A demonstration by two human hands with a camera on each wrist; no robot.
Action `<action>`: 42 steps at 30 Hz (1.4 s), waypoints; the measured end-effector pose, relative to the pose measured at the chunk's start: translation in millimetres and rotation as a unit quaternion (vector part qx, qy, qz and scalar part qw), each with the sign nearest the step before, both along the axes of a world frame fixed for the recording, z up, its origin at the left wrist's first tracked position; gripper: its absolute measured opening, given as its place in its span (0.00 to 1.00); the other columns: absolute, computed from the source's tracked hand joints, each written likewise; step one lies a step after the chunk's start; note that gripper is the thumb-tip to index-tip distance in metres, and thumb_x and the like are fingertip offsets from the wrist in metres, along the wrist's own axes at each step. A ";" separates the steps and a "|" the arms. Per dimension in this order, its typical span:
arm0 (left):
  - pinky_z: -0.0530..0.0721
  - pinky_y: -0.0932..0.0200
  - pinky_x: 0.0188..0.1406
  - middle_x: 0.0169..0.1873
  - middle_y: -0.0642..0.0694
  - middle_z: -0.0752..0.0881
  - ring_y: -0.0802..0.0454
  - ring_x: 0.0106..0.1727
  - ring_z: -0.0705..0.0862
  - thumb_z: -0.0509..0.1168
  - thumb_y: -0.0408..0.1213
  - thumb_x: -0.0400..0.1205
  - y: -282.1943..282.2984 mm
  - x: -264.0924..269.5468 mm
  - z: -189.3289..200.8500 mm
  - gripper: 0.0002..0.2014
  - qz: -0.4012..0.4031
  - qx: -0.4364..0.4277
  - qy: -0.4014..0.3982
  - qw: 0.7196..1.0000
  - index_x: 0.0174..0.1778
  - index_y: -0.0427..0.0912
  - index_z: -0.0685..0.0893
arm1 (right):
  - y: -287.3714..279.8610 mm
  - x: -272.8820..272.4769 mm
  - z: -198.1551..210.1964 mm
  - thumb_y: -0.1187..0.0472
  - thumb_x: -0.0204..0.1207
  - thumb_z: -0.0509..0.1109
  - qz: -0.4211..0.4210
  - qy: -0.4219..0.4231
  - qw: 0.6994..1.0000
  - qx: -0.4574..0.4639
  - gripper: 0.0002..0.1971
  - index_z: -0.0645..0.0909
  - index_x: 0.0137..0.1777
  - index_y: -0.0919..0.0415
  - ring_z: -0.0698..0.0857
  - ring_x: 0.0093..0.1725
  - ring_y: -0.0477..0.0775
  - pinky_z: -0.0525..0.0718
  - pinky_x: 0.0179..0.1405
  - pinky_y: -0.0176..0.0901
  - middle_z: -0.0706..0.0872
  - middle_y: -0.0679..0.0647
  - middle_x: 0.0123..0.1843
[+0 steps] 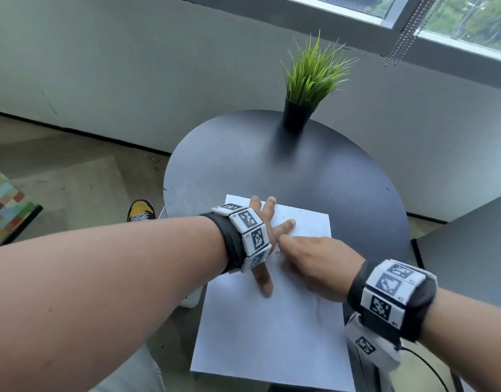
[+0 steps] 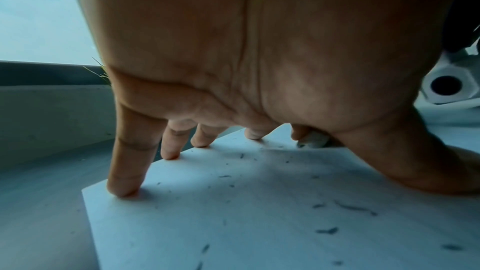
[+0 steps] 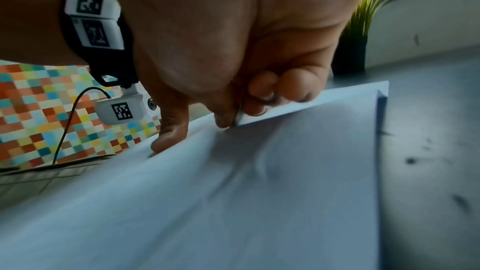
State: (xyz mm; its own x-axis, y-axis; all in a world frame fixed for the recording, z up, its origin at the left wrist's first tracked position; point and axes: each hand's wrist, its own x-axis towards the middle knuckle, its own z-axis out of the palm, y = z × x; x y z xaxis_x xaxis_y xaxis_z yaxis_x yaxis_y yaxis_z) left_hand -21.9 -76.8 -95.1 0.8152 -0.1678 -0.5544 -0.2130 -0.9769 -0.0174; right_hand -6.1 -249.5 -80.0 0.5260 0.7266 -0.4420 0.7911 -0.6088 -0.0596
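A white sheet of paper (image 1: pixel 272 335) lies on a dark round table (image 1: pixel 243 154), its near end past the table's edge. My left hand (image 1: pixel 273 229) is spread over the sheet's far left part, fingertips (image 2: pixel 122 190) and thumb pressing it down. Just right of it, my right hand (image 1: pixel 314 258) has curled fingers. Its thumb and fingertips (image 3: pixel 259 98) pinch a small whitish thing, perhaps an eraser (image 2: pixel 314 140), against the paper. Dark crumbs (image 2: pixel 327 231) are scattered on the sheet. The paper (image 3: pixel 285 213) ripples a little under the right hand.
A grass-like plant in a black pot (image 1: pixel 308 80) stands at the table's far edge, below a window. A second dark tabletop (image 1: pixel 469 250) is at the right. A multicoloured checkered block (image 1: pixel 3 205) and a yellow-and-black shoe (image 1: pixel 140 210) are on the floor at left.
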 end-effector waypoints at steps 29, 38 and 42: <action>0.71 0.19 0.66 0.88 0.56 0.32 0.33 0.84 0.46 0.72 0.84 0.48 7.1 7.7 -15.9 0.77 -0.037 -0.035 -0.027 0.998 0.85 0.66 0.32 | 2.1 11.5 -4.3 0.54 0.83 0.55 -0.043 -0.066 0.997 -0.018 0.15 0.63 0.68 0.55 0.85 0.53 0.66 0.74 0.39 0.49 0.84 0.55 0.58; 0.60 0.12 0.67 0.89 0.51 0.33 0.35 0.83 0.46 0.65 0.89 0.46 3.6 12.5 -26.3 0.79 -0.033 -0.011 -0.052 0.998 0.87 0.58 0.33 | 6.4 29.0 -5.0 0.49 0.84 0.54 -0.095 -0.084 0.992 0.016 0.08 0.60 0.51 0.51 0.84 0.51 0.66 0.74 0.38 0.51 0.85 0.56 0.54; 0.43 0.04 0.62 0.89 0.49 0.34 0.28 0.86 0.39 0.66 0.88 0.49 3.9 11.5 -18.9 0.79 -0.038 0.006 -0.051 0.998 0.88 0.57 0.32 | 5.6 39.2 -2.3 0.50 0.85 0.52 -0.108 -0.089 0.990 -0.006 0.09 0.58 0.48 0.51 0.84 0.49 0.67 0.74 0.38 0.50 0.84 0.57 0.53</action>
